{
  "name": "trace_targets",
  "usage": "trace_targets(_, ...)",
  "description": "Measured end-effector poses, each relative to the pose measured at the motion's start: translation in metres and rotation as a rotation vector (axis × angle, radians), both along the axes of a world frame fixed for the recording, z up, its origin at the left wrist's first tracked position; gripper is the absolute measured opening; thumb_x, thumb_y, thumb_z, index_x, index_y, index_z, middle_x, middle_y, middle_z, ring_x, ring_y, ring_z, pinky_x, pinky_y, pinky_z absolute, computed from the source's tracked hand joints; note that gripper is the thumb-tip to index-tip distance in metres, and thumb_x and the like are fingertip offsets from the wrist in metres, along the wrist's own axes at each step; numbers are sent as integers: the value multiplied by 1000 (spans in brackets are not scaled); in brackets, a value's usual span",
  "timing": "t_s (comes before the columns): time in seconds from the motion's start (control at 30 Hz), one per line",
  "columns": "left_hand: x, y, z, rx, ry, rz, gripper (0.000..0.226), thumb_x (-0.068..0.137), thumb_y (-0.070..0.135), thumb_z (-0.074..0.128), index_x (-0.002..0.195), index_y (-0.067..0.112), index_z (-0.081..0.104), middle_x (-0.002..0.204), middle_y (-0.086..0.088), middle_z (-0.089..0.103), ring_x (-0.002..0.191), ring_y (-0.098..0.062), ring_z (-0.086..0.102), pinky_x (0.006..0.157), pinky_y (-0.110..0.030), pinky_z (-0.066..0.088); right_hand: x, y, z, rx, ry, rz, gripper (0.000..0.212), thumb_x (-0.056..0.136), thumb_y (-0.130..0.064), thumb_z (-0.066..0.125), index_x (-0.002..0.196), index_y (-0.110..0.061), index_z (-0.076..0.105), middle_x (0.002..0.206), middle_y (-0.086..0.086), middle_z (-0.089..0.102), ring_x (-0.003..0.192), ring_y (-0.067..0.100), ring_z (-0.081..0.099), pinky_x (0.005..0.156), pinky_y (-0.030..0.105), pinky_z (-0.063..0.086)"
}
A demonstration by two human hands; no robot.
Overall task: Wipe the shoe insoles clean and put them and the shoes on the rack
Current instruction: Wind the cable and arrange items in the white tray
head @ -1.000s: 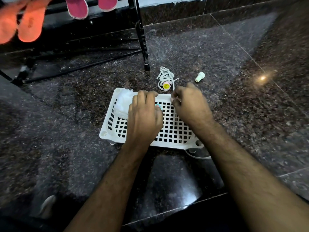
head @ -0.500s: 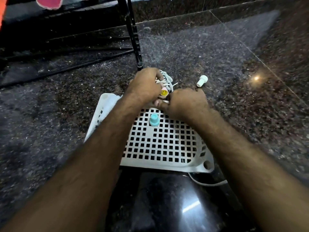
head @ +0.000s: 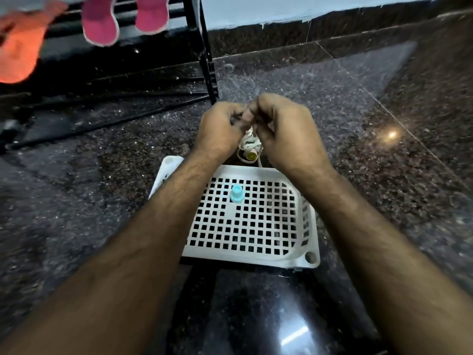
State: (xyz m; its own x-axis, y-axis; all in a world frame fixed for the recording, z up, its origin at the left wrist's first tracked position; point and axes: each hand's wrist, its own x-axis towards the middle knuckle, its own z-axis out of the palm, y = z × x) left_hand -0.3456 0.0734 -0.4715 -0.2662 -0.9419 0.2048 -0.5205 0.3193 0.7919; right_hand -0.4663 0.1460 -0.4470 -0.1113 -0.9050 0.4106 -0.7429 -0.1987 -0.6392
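Both hands, left hand (head: 220,129) and right hand (head: 284,131), pinch white laces (head: 249,142) above basket (head: 311,226).

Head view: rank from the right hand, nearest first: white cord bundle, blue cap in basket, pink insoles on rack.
1. white cord bundle, just under the right hand, between both hands.
2. blue cap, on the basket floor, nearer the camera.
3. pink insoles, far upper left on the rack.
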Motion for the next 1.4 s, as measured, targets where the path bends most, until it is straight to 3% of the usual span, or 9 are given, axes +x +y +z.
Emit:
trace_targets(0.17,2,-16,-7,298,572,313,19,101,8,50,98,9,69,70,-3,65,50,-9,56,42,-24,43,-12,-3,-3,23,-93,-122,32,76,-2,54,94,-29,52,94,-13,64,88,14,62,82,45,53)
trace_targets(0.33,-1,-5,0,508,1170,436,46,109,40,32,91,9,61,77,-9,68,56,-14,65,52,-26,51,-22,-8,-15,99,-87,-248,28,83,-3,55,98,-27,58,104,-9,64,101,15,61,92,40,52)
trace_targets(0.57,-1,19,-2,476,877,124,30,105,28,40,111,11,65,93,-5,75,89,-26,70,89,-47,54,-1,-6,-5,-12,-397,33,28,84,0,55,103,-18,66,97,-10,68,89,4,66,83,33,57)
trace_targets(0.67,8,32,-1,479,791,-44,35,103,19,41,125,3,62,120,-22,69,97,-36,67,74,-43,56,7,1,10,-62,-546,168,29,85,4,52,109,-8,62,88,-3,63,77,12,61,71,31,58)
trace_targets(0.77,16,44,8,447,729,-57,35,107,22,40,120,4,66,105,-20,68,77,-21,65,60,-32,53,9,4,11,-31,-479,200,25,87,0,55,108,-10,63,91,-4,65,79,11,63,75,37,60)
trace_targets(1.0,40,59,61,414,728,-36,58,107,46,36,114,-4,65,94,-14,68,71,-19,63,68,-37,50,22,21,36,-47,-420,300,10,96,-11,60,102,-13,68,97,-9,74,80,8,68,67,27,53)
trace_targets(1.17,67,103,115,403,828,10,53,106,49,35,94,10,68,74,-7,55,61,-15,51,62,-30,45,37,63,56,-155,-305,208,24,90,-16,68,113,-21,65,105,-9,57,85,-1,56,75,15,43)
trace_targets(1.27,84,140,123,454,846,-71,56,107,49,31,98,6,65,73,-7,58,60,-18,55,63,-33,49,49,99,48,-63,-355,289,44,86,-18,75,126,-21,57,118,-1,56,78,2,56,73,20,46)
trace_targets(1.4,103,191,107,482,757,-170,57,109,46,27,105,3,64,81,-12,62,72,-25,59,70,-36,50,71,145,31,85,-431,400,43,88,-20,75,126,-24,54,109,-20,62,81,-2,53,77,25,49)
